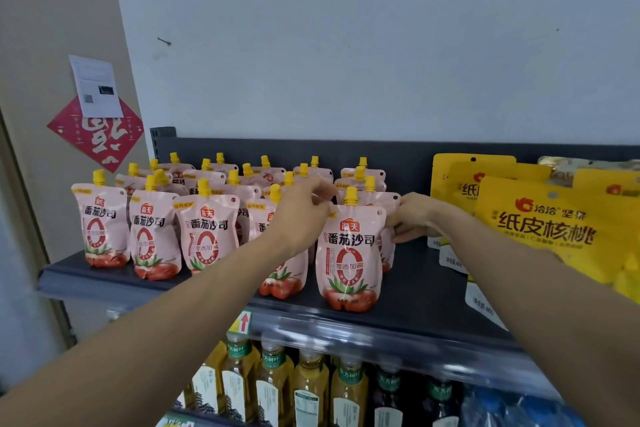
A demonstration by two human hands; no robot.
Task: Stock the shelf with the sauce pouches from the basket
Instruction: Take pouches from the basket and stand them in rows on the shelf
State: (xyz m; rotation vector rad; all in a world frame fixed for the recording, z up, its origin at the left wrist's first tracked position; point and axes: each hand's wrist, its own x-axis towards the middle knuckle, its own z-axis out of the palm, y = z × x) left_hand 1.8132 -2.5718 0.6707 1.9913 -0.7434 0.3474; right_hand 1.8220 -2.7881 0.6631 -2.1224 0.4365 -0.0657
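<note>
Pouches (207, 229) all stand upright on the top shelf (422, 288), pink with yellow caps, several rows deep. Nearest the camera, below that shelf: a row of bottles (308, 388) (yellow drink, green-banded necks). Next the front pouch (349, 253), standing by itself near the shelf's front edge, right of the main block. Left hand (303, 215) is raised just beside its top left corner, fingers (323, 189) curled and bunched; can't tell whether they pinch a pouch. Right hand (414, 215) sits at the right side of the second pouch (389, 204), directly behind the front one, fingers (405, 236) curled round its right edge, gripping it. Yellow bags (540, 229) lean just right of that hand, the forearm crossing in front of them. Further back: more pouch rows up to the shelf's dark back panel (398, 152), then pale wall (311, 62), and a red paper diamond (104, 139) on the side wall at left.
</note>
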